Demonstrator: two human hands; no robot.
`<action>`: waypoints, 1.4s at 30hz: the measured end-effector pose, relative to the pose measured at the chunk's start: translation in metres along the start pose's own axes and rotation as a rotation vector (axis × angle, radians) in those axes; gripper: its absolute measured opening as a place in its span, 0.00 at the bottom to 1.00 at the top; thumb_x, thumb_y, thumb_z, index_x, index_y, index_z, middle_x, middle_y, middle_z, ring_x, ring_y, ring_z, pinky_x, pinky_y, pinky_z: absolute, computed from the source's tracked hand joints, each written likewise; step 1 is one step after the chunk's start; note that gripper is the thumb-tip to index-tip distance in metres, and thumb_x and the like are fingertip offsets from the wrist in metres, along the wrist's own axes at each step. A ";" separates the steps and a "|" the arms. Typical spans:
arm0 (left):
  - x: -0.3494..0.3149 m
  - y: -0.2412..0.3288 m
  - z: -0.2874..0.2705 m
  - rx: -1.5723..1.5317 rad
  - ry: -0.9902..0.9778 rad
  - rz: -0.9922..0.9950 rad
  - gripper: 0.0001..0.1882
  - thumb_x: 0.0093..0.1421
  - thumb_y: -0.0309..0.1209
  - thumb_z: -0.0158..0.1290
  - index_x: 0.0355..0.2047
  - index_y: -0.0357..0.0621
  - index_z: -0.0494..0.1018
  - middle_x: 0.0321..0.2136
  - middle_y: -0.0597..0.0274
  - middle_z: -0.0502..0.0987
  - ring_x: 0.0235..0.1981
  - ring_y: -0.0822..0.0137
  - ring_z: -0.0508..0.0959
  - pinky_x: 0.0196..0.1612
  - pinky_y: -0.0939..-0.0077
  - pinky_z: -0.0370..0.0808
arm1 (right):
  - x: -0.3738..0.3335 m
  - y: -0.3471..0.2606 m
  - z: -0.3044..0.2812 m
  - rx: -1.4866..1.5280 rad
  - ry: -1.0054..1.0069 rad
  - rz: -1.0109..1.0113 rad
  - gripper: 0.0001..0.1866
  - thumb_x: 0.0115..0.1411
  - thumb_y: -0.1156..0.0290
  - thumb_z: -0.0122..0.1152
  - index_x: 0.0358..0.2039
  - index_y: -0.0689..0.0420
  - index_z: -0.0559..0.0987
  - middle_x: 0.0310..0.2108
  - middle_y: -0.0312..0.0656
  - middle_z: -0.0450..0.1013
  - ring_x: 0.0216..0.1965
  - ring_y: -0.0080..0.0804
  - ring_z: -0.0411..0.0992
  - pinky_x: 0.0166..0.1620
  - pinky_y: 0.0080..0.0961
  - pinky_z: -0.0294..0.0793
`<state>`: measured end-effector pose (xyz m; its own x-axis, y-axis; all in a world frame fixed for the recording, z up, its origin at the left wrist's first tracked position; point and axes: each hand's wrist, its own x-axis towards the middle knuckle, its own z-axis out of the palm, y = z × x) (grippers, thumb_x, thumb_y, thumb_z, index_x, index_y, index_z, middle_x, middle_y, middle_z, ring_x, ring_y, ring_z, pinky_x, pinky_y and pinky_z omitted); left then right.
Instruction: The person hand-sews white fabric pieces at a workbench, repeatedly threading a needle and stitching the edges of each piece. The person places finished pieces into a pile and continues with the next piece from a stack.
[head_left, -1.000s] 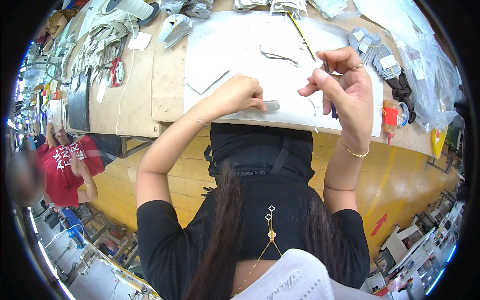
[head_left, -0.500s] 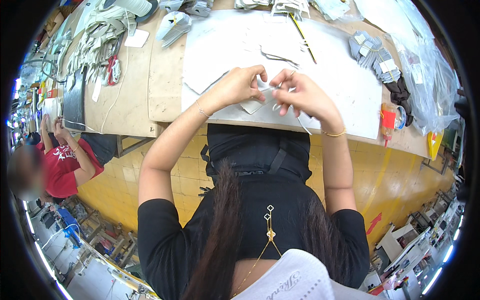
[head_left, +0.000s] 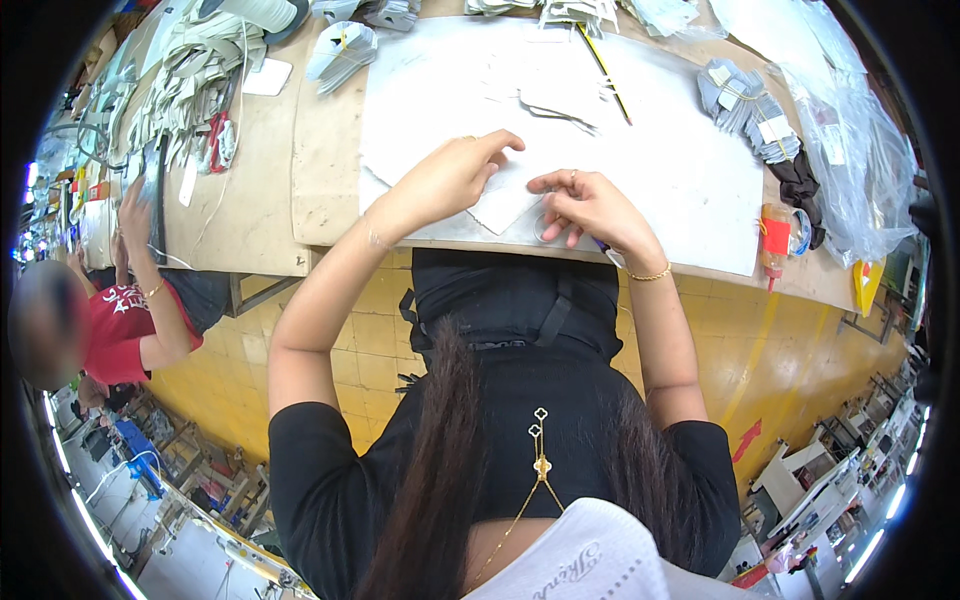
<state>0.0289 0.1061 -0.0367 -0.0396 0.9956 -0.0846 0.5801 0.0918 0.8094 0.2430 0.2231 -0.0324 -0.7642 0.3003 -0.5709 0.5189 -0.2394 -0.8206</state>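
Observation:
A pale, flat piece (head_left: 507, 207) with a pointed corner lies on the white sheet (head_left: 660, 190) near the table's front edge. My left hand (head_left: 455, 175) is over its left side, index finger stretched out and fingers apart; whether the palm touches the piece I cannot tell. At the right, my right hand (head_left: 597, 208) is curled, with its index finger reaching toward the piece. A thin loop shows under its fingers and a narrow end by the wrist, like small scissors tucked in the palm. Beyond both hands lies a stack of white pieces (head_left: 565, 98) with a dark edge.
A yellow-and-black pencil (head_left: 605, 75) lies beyond the stack. Banded grey bundles (head_left: 745, 105), clear plastic bags (head_left: 850, 150) and a red-capped bottle (head_left: 775, 245) are at the right. Pale strips (head_left: 195, 75) lie in a heap at the left, where a person in red (head_left: 130, 320) sits.
My hands have moved apart from their pinch over the piece. The left has shifted left and its fingers have straightened; the right has dropped slightly. The person in red has raised a hand.

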 end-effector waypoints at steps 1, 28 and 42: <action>-0.006 0.003 0.000 0.180 0.133 0.125 0.16 0.62 0.23 0.57 0.50 0.43 0.75 0.37 0.54 0.80 0.38 0.61 0.79 0.42 0.67 0.76 | -0.001 -0.002 -0.001 0.045 0.006 0.032 0.19 0.68 0.72 0.53 0.56 0.66 0.77 0.30 0.36 0.78 0.30 0.21 0.81 0.27 0.14 0.78; -0.086 0.034 0.093 0.538 0.412 -0.004 0.20 0.60 0.36 0.64 0.51 0.42 0.79 0.49 0.56 0.77 0.51 0.55 0.75 0.54 0.57 0.69 | -0.006 -0.025 0.013 -0.072 0.372 -0.473 0.09 0.60 0.70 0.74 0.39 0.57 0.86 0.29 0.30 0.81 0.24 0.08 0.68 0.22 0.08 0.60; -0.084 -0.012 0.077 0.535 0.473 0.179 0.16 0.59 0.30 0.63 0.48 0.40 0.79 0.50 0.61 0.78 0.56 0.60 0.75 0.56 0.58 0.68 | 0.049 -0.014 0.033 -0.475 0.069 -0.186 0.11 0.62 0.66 0.68 0.37 0.62 0.86 0.22 0.38 0.78 0.20 0.19 0.73 0.26 0.18 0.73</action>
<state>0.0877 0.0200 -0.0844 -0.1841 0.9066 0.3798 0.9233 0.0271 0.3831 0.1858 0.2107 -0.0481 -0.8415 0.3618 -0.4013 0.5055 0.2649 -0.8212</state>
